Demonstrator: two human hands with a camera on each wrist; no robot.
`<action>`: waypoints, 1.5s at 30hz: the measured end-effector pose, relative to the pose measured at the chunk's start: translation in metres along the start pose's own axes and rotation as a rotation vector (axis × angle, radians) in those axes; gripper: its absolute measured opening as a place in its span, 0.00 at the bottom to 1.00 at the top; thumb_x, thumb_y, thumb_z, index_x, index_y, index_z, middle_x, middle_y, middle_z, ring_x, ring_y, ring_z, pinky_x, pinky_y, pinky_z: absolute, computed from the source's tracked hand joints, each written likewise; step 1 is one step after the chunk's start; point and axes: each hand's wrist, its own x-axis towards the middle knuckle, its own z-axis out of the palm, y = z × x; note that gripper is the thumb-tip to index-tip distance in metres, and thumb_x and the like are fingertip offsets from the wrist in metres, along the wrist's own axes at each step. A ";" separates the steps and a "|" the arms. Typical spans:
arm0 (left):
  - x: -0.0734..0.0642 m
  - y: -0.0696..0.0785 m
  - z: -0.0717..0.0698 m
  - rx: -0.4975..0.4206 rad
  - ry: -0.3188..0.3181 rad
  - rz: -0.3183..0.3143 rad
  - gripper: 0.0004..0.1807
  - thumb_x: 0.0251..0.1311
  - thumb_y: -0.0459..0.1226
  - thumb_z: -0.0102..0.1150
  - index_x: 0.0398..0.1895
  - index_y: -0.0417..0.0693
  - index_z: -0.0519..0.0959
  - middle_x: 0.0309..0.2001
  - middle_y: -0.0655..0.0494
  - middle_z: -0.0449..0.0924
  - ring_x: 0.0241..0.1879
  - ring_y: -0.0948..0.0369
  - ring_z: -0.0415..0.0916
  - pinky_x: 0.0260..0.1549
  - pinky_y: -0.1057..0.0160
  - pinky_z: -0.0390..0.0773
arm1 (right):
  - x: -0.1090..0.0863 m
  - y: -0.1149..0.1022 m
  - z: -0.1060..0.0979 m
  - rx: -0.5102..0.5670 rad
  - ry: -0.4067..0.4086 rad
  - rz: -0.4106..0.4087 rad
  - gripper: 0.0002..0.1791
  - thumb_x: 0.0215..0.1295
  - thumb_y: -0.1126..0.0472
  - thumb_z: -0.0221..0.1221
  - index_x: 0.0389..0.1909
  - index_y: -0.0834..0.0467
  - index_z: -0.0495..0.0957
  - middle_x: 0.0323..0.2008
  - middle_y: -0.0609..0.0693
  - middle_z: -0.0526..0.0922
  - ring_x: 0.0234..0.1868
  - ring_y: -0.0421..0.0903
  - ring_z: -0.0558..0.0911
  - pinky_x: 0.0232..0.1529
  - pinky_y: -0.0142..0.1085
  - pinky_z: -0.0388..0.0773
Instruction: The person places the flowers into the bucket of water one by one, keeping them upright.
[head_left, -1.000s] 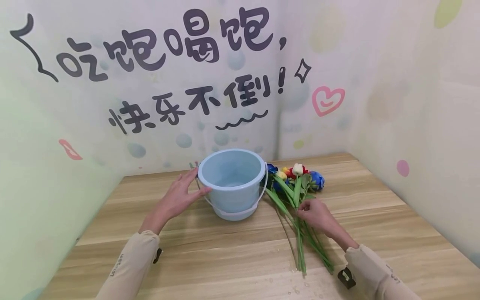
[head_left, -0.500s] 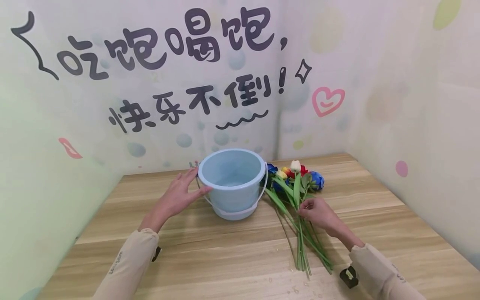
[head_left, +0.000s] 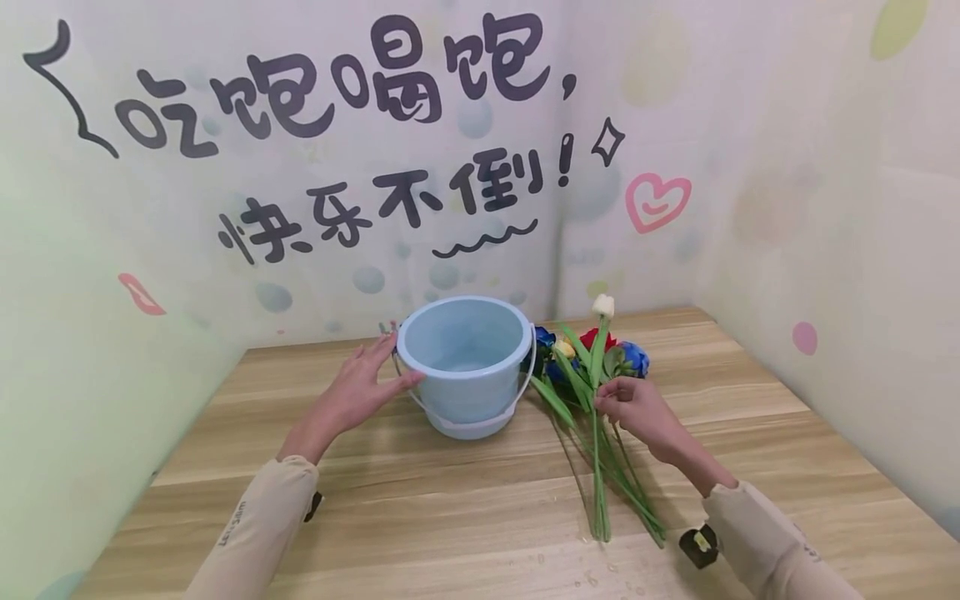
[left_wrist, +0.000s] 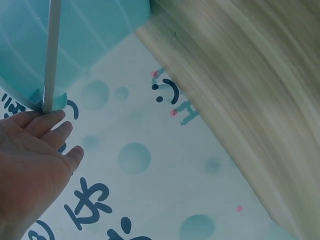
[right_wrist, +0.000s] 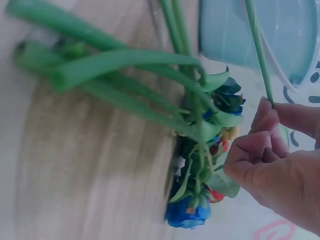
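Observation:
A light blue bucket stands upright on the wooden table, its white handle hanging down the front. My left hand touches the bucket's left rim with extended fingers; in the left wrist view the fingertips lie by the handle's end. Between thumb and fingers, my right hand pinches the green stem of a white tulip. That stem crosses in front of the bucket in the right wrist view. Beneath it lies a pile of artificial flowers, including a blue flower and a red one.
Loose green stems point toward the table's front. Water drops dot the wood near them. A printed cloth wall closes off the back, with more wall at both sides.
The white tulip has risen above the other flowers, and my right hand has moved up slightly with it. My left hand and the bucket have stayed in place.

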 end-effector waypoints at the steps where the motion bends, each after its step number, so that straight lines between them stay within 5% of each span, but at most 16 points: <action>1: 0.000 0.000 0.000 -0.001 0.000 -0.002 0.51 0.69 0.63 0.57 0.82 0.40 0.53 0.80 0.39 0.51 0.79 0.36 0.42 0.75 0.35 0.37 | 0.000 -0.002 0.000 0.006 0.001 -0.007 0.08 0.73 0.69 0.58 0.44 0.72 0.77 0.33 0.55 0.83 0.33 0.48 0.77 0.29 0.35 0.76; 15: -0.001 0.000 0.000 -0.003 -0.005 -0.006 0.51 0.70 0.63 0.56 0.83 0.41 0.52 0.81 0.40 0.49 0.79 0.36 0.40 0.75 0.34 0.37 | 0.005 -0.033 0.004 0.076 0.020 -0.078 0.09 0.74 0.68 0.59 0.46 0.73 0.76 0.34 0.54 0.83 0.34 0.46 0.77 0.32 0.33 0.76; 28: 0.000 -0.001 0.002 -0.012 0.005 -0.007 0.50 0.70 0.62 0.57 0.83 0.42 0.53 0.81 0.42 0.49 0.79 0.37 0.42 0.75 0.34 0.41 | 0.022 -0.067 0.016 0.096 0.055 -0.145 0.12 0.75 0.65 0.59 0.49 0.72 0.77 0.44 0.63 0.84 0.40 0.44 0.79 0.40 0.31 0.79; 33: -0.001 0.000 0.004 -0.020 0.001 -0.011 0.50 0.70 0.62 0.56 0.83 0.44 0.52 0.82 0.45 0.48 0.79 0.35 0.42 0.74 0.32 0.41 | 0.029 -0.076 0.022 0.109 0.075 -0.161 0.13 0.75 0.63 0.60 0.50 0.70 0.78 0.40 0.58 0.84 0.38 0.44 0.80 0.40 0.32 0.79; 45: -0.003 0.001 0.004 -0.027 0.006 -0.034 0.51 0.69 0.63 0.57 0.84 0.49 0.51 0.82 0.46 0.47 0.77 0.30 0.40 0.70 0.26 0.44 | 0.054 -0.103 0.037 0.203 0.088 -0.166 0.12 0.76 0.66 0.58 0.51 0.72 0.76 0.41 0.58 0.85 0.45 0.53 0.81 0.41 0.31 0.79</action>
